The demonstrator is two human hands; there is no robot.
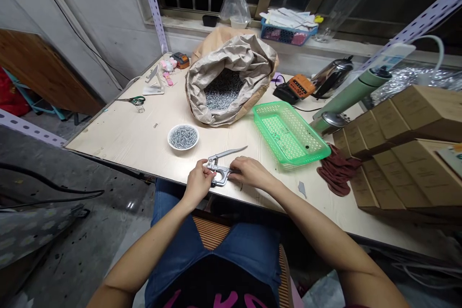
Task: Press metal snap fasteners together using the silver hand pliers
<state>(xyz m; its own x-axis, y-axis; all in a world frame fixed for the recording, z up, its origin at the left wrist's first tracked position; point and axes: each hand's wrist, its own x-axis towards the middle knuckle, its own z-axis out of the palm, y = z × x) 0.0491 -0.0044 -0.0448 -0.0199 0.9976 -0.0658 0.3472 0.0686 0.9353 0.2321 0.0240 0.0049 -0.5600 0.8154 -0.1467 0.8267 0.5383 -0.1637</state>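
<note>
A silver spring-loaded hand tool [224,172] lies low over the front of the table, its long curved lever [231,152] spread away from its body. My left hand [198,184] pinches the tool's left end, near a small red bit at the fingertips. On the opposite end, my right hand [250,172] has its fingers curled round the body; their tips are partly hidden. Just beyond my left hand stands a white bowl [183,148] full of small metal pieces [183,136], like screws. A large paper sack [197,96] behind it holds more such pieces.
Right of the sack sits a green plastic basket [285,160], with a dark red cloth [337,171] and stacked cardboard boxes [400,178] farther right. Scissors [136,100] lie at the left. An orange-black battery [300,85] and a metal kettle [332,77] stand at the back.
</note>
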